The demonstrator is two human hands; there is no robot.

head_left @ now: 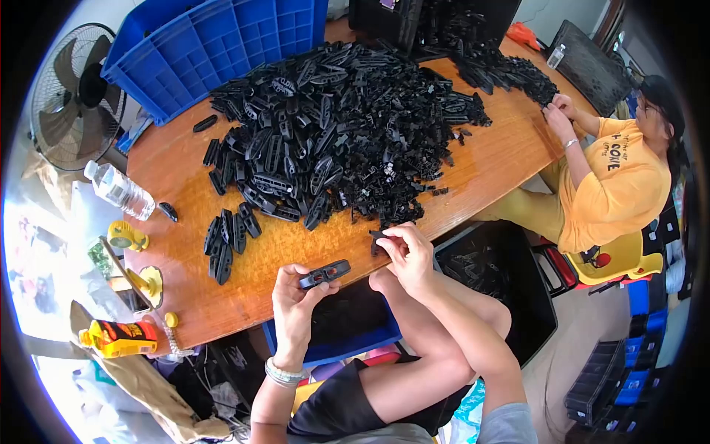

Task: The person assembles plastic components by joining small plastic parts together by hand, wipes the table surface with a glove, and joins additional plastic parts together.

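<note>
Low in the middle of the frame, the left hand [296, 300] pinches a long black plastic part [325, 273] in closed fingers. Just right, the right hand [407, 248] nips a small black piece [376, 238] at the table [488, 163] edge, below the big pile of parts [340, 126].

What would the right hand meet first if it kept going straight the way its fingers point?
Probably the near edge of the big pile of black plastic parts. The right hand, pinching a small black piece, points up-left across the wooden table toward it; depth is unclear.
</note>
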